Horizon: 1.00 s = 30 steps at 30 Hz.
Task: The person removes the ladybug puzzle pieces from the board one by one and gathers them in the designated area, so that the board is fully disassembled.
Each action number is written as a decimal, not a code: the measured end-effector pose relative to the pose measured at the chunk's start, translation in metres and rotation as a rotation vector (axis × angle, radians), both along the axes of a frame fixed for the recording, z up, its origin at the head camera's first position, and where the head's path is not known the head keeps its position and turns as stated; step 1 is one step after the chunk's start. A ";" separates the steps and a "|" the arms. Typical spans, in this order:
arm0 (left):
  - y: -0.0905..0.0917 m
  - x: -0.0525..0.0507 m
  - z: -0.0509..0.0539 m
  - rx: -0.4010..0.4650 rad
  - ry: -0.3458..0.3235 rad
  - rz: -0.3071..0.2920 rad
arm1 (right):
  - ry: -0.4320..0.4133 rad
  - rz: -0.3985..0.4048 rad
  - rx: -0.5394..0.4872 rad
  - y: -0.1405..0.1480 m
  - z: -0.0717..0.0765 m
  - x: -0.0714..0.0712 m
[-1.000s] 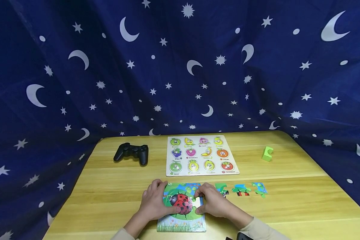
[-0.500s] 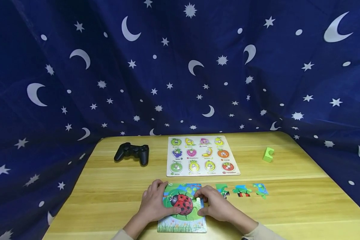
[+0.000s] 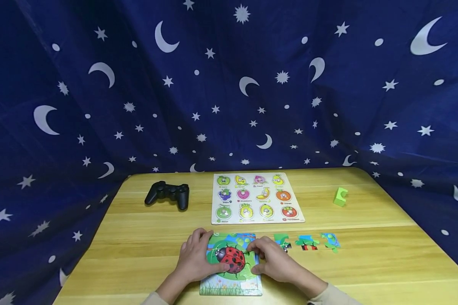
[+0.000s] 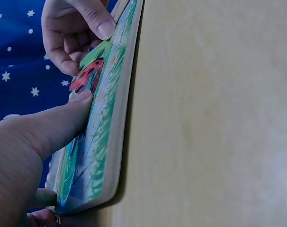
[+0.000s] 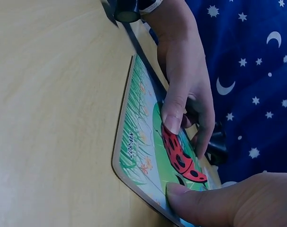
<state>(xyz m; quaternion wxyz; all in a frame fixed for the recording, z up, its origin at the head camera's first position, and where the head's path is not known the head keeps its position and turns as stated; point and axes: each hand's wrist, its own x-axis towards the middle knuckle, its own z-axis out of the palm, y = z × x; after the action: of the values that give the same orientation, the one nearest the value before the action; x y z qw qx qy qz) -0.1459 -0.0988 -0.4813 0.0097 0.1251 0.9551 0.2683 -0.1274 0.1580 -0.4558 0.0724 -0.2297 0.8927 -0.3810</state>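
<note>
A ladybug jigsaw puzzle lies in its tray near the table's front. My left hand grips the tray's left side, its thumb resting on the ladybug and its fingers at the far left edge. At the right side, my right hand pinches a green puzzle piece between thumb and forefinger, over the ladybug's rear end. How fully that piece sits in its slot is unclear. Three loose pieces lie right of the tray: a green one, one with red and a blue-green one.
Behind the tray lies a fruit peg puzzle board. A black game controller rests at the back left, a green notched block at the back right. A dark blue curtain hangs behind the wooden table.
My right hand has shifted slightly to the right, and the piece at its fingertips has gone from whitish with glare to plain green. The left hand keeps its hold on the tray.
</note>
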 end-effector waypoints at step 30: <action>0.000 0.000 -0.002 0.004 -0.006 0.010 | 0.156 0.018 0.039 -0.001 -0.004 0.013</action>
<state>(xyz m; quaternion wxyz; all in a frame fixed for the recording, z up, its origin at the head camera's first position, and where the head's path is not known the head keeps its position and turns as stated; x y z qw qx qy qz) -0.1461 -0.0989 -0.4828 0.0111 0.1193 0.9551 0.2708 -0.1142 0.1566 -0.4598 0.0105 -0.2654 0.9006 -0.3440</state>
